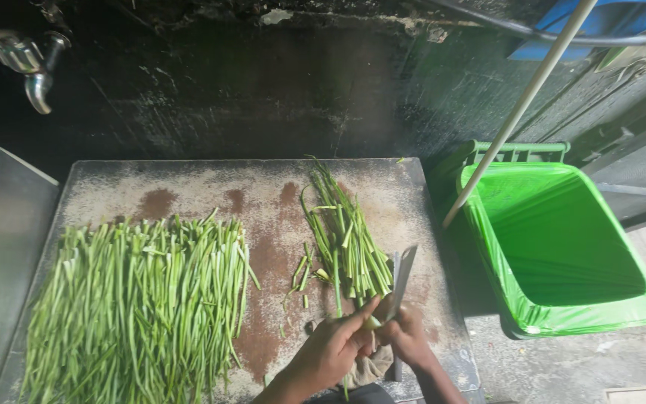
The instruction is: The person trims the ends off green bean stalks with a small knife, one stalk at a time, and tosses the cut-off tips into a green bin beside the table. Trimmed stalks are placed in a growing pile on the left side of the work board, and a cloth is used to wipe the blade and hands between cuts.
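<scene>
Trimming green stems with a knife at the near edge of the board.

The left hand [336, 346] pinched one stem [337, 288] between thumb and fingertips; the right hand [407, 337] was closed around the knife [401, 280], blade up and touching the small bunch [347, 236] on the board [263, 217]; the big pile [140, 299] lay at the board's left side, the green bin [562, 247] stood just off its right edge, a tap [28, 63] beyond its far left corner; the cut would likely go best with the stem held close to the blade, fingertips kept behind the edge.
</scene>
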